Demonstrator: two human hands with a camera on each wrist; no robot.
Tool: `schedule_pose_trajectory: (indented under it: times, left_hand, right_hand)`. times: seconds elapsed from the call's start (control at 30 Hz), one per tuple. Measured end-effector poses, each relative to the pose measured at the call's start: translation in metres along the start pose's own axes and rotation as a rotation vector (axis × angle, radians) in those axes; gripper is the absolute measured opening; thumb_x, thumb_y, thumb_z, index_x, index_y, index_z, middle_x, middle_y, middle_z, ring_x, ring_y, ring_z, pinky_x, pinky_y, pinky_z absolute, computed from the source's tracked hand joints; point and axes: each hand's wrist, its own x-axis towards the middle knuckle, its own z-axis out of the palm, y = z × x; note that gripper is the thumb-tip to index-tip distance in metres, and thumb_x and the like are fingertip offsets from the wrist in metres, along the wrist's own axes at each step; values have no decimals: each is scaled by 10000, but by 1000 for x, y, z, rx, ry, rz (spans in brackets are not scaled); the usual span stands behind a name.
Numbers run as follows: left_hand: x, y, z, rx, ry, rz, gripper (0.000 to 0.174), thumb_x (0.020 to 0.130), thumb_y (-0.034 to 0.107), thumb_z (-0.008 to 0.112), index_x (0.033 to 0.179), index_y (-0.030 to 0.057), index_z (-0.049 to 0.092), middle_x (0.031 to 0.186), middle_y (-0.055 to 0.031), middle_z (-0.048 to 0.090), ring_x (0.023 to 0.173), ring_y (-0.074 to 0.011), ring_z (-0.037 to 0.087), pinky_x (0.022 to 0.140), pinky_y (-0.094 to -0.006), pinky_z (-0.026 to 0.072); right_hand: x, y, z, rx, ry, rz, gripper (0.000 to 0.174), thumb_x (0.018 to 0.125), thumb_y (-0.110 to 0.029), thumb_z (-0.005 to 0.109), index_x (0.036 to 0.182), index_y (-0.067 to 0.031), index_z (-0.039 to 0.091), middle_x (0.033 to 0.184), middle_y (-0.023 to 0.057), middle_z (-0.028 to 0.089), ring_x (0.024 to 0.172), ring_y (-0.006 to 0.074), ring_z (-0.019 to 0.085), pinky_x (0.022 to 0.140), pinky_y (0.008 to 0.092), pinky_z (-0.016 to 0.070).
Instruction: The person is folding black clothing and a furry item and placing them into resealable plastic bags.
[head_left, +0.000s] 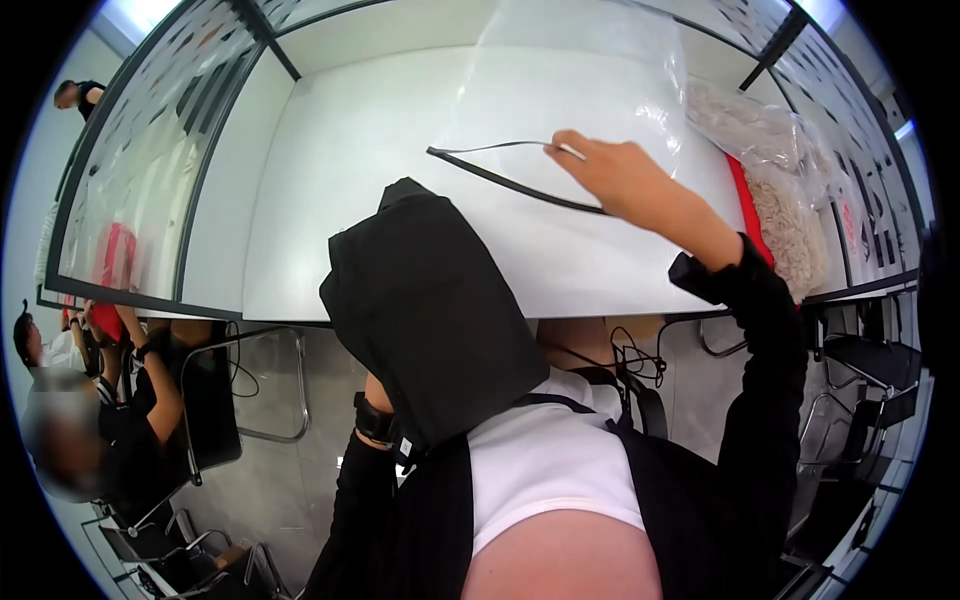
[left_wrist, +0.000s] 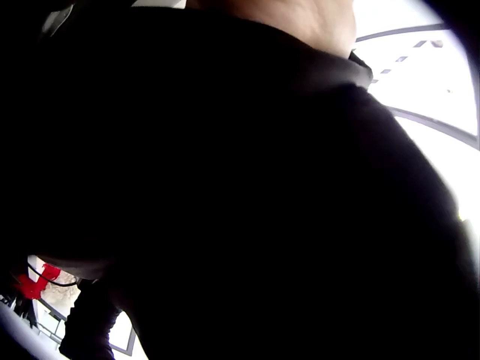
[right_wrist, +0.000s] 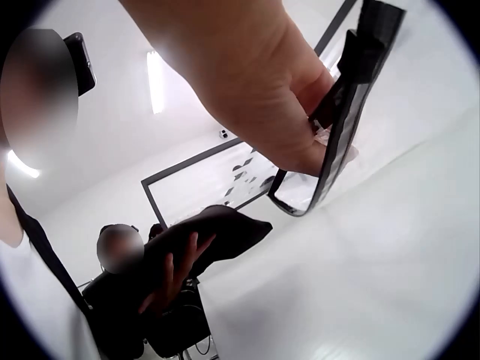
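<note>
A black fabric bag (head_left: 430,310) stands in front of my torso at the table's near edge and hides most of my left hand from the head view. In the right wrist view, the left hand (right_wrist: 176,274) rests against the bag (right_wrist: 225,234) with its fingers extended and spread. Over the table, my right hand (head_left: 625,180) pinches a thin black strap (head_left: 510,185), which loops out to the left. The strap (right_wrist: 349,112) bends round below the fingers in the right wrist view. Dark cloth fills most of the left wrist view.
Clear plastic sheeting (head_left: 560,80) lies across the back of the white table (head_left: 300,200). Fluffy beige goods in plastic (head_left: 785,215), with a red edge, sit at the right. Framed partitions border the table. Another person (head_left: 100,420) sits at the left, near a metal-framed chair (head_left: 300,400).
</note>
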Motion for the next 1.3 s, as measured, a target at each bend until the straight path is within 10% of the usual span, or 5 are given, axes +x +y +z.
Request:
schedule_pose_trajectory:
  times: [0.1,1.3]
  left_hand:
    - [0,3,-1,6,-1,5,480,854,313,500,1248,49,428,1248,-127,458,1118,-289,460,922,-392,377]
    - [92,101,-21,-113,-3,222,473,867,274,470,1278,48,409,1299,-126,420,1189,-295,395,992,-418,295]
  right_hand:
    - [3,-15,16,244,-39,91,534,645,111,467,1166,-4,447,1155,97,453,533,297,519,517,359,453]
    - [-1,-59,9,475,47,73,557,695,51,522,1229,-40,395,1258,86,410,673,284,596,564,343,485]
